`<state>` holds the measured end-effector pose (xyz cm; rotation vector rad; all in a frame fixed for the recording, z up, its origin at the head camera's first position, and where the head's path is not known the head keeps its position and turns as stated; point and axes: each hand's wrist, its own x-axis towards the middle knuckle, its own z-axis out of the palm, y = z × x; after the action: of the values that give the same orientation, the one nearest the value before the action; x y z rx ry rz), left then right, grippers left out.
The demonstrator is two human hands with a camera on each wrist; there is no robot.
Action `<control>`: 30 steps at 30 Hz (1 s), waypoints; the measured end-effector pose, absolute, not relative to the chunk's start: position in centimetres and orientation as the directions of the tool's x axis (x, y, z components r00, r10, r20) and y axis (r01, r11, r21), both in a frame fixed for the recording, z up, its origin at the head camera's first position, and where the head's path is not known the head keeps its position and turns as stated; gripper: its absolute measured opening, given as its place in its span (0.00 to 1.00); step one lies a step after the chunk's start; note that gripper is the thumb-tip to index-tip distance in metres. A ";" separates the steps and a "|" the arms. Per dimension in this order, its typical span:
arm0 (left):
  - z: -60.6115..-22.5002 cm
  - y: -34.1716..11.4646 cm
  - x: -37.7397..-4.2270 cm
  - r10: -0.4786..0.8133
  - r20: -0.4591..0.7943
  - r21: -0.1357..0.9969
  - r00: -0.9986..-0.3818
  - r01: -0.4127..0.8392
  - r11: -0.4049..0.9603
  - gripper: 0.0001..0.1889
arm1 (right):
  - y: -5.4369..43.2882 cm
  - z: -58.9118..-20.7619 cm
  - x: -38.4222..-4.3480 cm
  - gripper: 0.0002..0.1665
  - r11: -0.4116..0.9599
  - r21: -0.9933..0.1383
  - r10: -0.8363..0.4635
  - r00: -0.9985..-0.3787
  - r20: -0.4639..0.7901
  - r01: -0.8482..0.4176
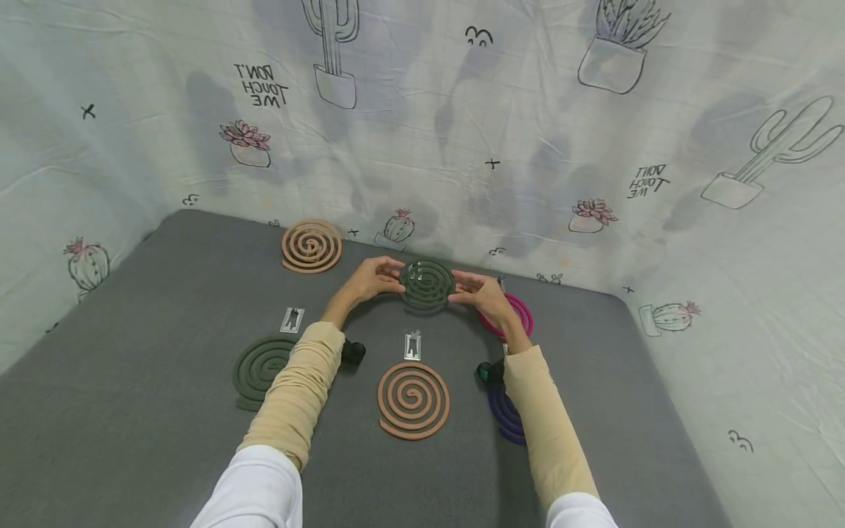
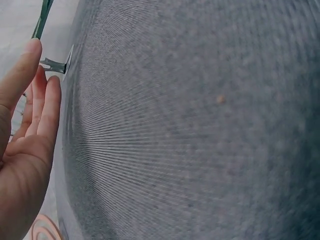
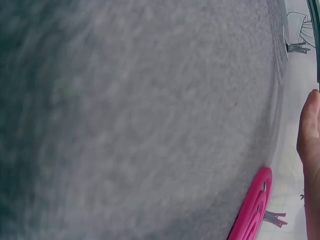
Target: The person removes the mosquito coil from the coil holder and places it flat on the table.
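A dark green mosquito coil is held level above the grey table, near its far edge. My left hand pinches its left rim between thumb and fingers. At the right rim, my right hand grips the same coil. In the left wrist view, a small metal coil stand rises from the table below the coil's edge, beyond my left fingers. The right wrist view catches the coil's thin edge above my right hand.
A brown coil lies at the back left, another brown one in front. A second green coil, a pink coil and a purple coil lie partly behind my arms. Metal stands lie between them. Printed cloth hangs behind.
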<state>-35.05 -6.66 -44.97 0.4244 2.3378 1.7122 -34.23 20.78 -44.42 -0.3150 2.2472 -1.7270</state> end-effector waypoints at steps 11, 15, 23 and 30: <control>-45.4 -7.4 -35.1 0.346 0.063 0.941 -0.936 0.171 0.291 0.24 | 19.9 -44.9 -34.4 0.37 0.219 -0.974 -0.350 -0.936 -0.028 -0.052; -45.6 -7.6 -35.1 0.323 0.094 0.906 -0.942 0.215 0.364 0.22 | 19.7 -45.1 -34.4 0.36 0.218 -0.974 -0.333 -0.943 -0.017 -0.059; -45.5 -7.8 -35.0 0.322 0.065 0.922 -0.944 0.181 0.342 0.28 | 19.5 -45.1 -34.4 0.33 0.245 -0.969 -0.322 -0.946 -0.046 -0.037; -45.3 -8.0 -34.7 0.314 0.053 0.890 -0.948 0.187 0.416 0.26 | 19.3 -45.1 -34.1 0.32 0.257 -0.966 -0.328 -0.943 -0.057 -0.031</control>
<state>-34.69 -8.00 -45.25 0.4516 2.5392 1.5704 -34.08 19.34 -45.07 -0.3342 2.2831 -1.7446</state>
